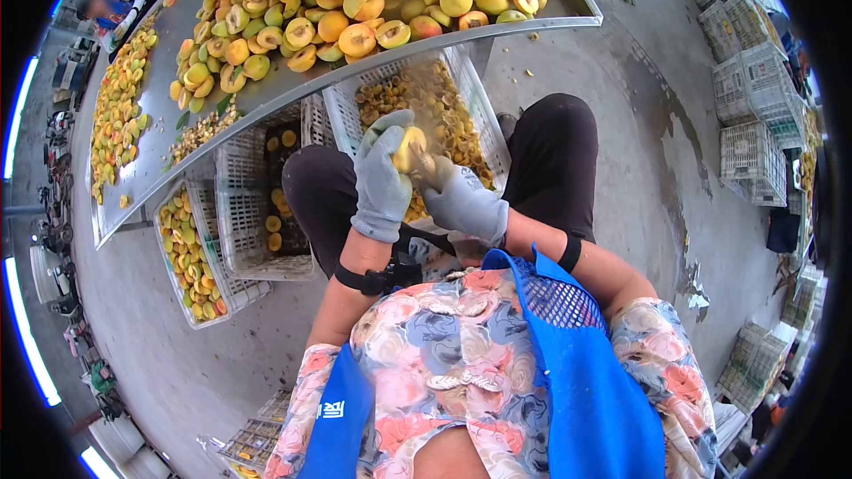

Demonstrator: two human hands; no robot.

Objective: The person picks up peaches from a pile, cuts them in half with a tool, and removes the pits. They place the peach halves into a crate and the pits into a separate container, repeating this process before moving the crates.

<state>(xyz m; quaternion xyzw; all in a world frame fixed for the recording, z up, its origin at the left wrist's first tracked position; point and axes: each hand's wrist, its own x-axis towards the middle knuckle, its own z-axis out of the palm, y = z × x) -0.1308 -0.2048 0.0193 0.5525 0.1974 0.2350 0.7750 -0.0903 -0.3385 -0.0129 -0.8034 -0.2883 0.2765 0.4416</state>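
Note:
My left hand (382, 179), in a grey work glove, grips a yellow peach (409, 149) in front of me, its yellow flesh facing right. Close against the peach is my right hand (466, 204), also gloved, its fingers curled round something brownish and blurred that I cannot make out. Below both hands, between my knees, stands a white plastic crate (490, 140) with many small yellow-brown fruit pieces (457, 115) in it. A heap of halved peaches (359, 4) covers the metal table just ahead.
The metal table's raised edge (355, 67) runs across in front of my knees. At left stand a crate of peach halves (191, 257) and a darker crate (240, 239) with a few pieces. Stacked crates (750, 160) line the right side. Another person (124, 9) is at the far left.

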